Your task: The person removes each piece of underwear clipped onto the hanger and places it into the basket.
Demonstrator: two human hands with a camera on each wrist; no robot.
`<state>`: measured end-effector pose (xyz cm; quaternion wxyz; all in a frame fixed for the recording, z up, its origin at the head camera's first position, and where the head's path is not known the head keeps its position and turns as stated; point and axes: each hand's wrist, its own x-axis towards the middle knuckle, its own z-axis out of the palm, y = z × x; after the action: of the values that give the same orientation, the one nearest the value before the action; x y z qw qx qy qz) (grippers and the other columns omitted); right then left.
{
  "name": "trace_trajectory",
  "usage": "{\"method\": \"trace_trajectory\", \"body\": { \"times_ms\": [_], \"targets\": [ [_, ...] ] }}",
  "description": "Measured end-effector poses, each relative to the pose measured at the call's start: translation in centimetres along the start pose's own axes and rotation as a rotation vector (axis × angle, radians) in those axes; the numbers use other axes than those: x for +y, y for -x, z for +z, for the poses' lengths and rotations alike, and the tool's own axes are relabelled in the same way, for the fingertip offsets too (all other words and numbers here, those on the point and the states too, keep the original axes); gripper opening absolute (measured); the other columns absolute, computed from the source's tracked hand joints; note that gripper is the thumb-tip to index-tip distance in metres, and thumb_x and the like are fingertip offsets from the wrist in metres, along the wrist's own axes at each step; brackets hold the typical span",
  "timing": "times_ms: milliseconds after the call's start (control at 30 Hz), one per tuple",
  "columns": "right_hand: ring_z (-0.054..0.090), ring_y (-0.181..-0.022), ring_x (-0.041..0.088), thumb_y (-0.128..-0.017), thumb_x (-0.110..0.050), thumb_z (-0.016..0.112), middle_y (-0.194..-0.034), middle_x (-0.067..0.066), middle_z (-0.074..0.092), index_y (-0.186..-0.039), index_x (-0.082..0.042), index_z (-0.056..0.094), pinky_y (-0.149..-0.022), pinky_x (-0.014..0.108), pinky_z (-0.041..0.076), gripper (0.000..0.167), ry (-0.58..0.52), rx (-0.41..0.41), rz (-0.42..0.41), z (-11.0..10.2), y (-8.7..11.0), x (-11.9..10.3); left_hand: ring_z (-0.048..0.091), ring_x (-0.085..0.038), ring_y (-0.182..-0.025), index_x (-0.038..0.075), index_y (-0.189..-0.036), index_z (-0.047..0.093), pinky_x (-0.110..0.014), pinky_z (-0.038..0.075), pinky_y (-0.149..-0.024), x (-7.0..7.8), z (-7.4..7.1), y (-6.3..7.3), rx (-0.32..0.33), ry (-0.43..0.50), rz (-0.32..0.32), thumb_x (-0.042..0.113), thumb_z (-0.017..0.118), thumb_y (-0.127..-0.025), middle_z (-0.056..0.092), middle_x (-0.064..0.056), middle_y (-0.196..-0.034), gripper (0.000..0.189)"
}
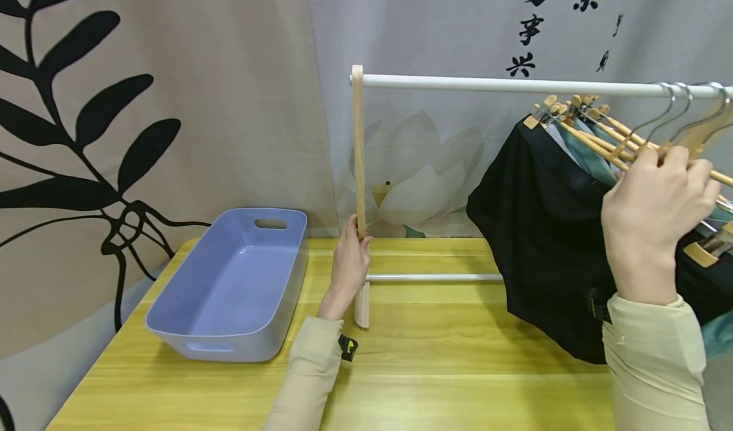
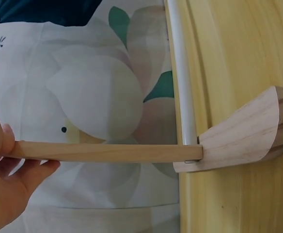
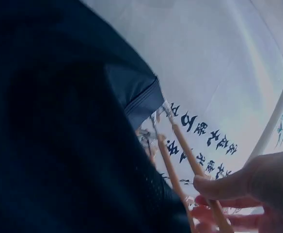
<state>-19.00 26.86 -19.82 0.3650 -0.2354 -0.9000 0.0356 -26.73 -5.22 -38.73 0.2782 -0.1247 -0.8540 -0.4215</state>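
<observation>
1. Reference part: the wooden upright post [image 1: 359, 151]. All locations below are given from this post, as seen in the head view.
2. Left hand [image 1: 349, 259]: placed on the lower half of the upright post. The fingers and thumb grip the post from either side.
3. Right hand [image 1: 658, 208]: located well to the right of the upright post. The fingers curl round the wooden bars of the hangers [image 1: 598, 149]; in the right wrist view the thumb lies along one bar.
4. Hangers: grouped to the right of the upright post, with metal hooks at the white top rail [image 1: 487, 84]. The rail extends rightward from the upper end of the post.
5. Black garment [image 1: 544, 240]: hangs from the clipped hangers, to the right of the post, with its lower edge in front of the tabletop [image 1: 458, 386]. A teal garment [image 1: 595, 163] shows partly behind it.
6. Lower rail [image 1: 435, 277]: white, extends rightward from the bottom of the post, near the flared wooden foot [image 2: 243, 126] that supports the post.
7. Blue basin [image 1: 229, 284]: stands on the tabletop to the left of the post, apart from it.
8. Printed curtain [image 1: 240, 100]: hangs behind the post.
</observation>
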Motion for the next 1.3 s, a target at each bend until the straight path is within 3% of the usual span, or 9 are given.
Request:
{"method": "trace_trajectory", "body": {
  "times_ms": [133,333,467,633,1100,1300],
  "targets": [
    [0.047,-0.104,0.051,-0.094,-0.008,0.040,-0.110,0.032,0.052,-0.114,0.016,0.055,-0.086,0.063,0.040,0.034,-0.016,0.010,-0.032,0.3,-0.3,0.5,0.065,-0.034,-0.092,-0.002,-0.131,0.040,-0.042,0.057,-0.076,-0.1,0.1,0.0,0.006,-0.008,0.020,0.008,0.051,-0.096,0.060,-0.018,-0.106,0.039],
    [0.048,-0.096,0.053,-0.092,-0.006,0.041,-0.099,0.032,0.056,-0.103,0.016,0.061,-0.074,0.067,0.038,0.032,-0.225,0.207,-0.116,1.2,0.3,0.8,0.065,-0.034,-0.094,-0.004,-0.133,0.038,-0.041,0.057,-0.077,-0.2,0.0,0.0,-0.003,-0.007,0.028,0.007,0.050,-0.096,0.060,-0.019,-0.107,0.040],
    [0.049,-0.095,0.051,-0.095,-0.008,0.041,-0.098,0.033,0.058,-0.105,0.015,0.063,-0.076,0.064,0.038,0.034,-0.243,0.273,-0.129,1.2,0.4,0.8,0.065,-0.034,-0.094,-0.004,-0.133,0.038,-0.041,0.057,-0.077,-0.3,0.0,0.0,-0.006,-0.007,0.038,0.006,0.050,-0.096,0.059,-0.020,-0.107,0.039],
    [0.049,-0.097,0.050,-0.097,-0.011,0.042,-0.102,0.033,0.059,-0.109,0.013,0.064,-0.079,0.062,0.038,0.034,-0.260,0.309,-0.136,0.8,0.5,0.7,0.066,-0.034,-0.093,-0.005,-0.134,0.038,-0.040,0.057,-0.076,-0.4,-0.1,-0.1,0.000,-0.021,0.047,0.005,0.050,-0.096,0.059,-0.020,-0.107,0.041],
    [0.053,-0.096,0.050,-0.094,-0.010,0.048,-0.095,0.032,0.061,-0.097,0.013,0.067,-0.079,0.064,0.041,0.029,-0.376,0.411,-0.235,1.3,2.6,0.6,0.066,-0.033,-0.092,-0.004,-0.132,0.039,-0.040,0.057,-0.075,-0.4,0.1,0.0,0.004,-0.024,0.044,0.006,0.052,-0.095,0.060,-0.018,-0.105,0.040],
    [0.052,-0.090,0.050,-0.097,-0.016,0.049,-0.088,0.032,0.059,-0.096,0.014,0.067,-0.072,0.063,0.041,0.035,-0.407,0.424,-0.313,1.1,3.7,0.4,0.065,-0.034,-0.091,-0.004,-0.132,0.039,-0.041,0.057,-0.075,-0.4,0.1,0.0,0.001,-0.016,0.055,0.008,0.050,-0.096,0.059,-0.019,-0.105,0.040]
  ]
}}
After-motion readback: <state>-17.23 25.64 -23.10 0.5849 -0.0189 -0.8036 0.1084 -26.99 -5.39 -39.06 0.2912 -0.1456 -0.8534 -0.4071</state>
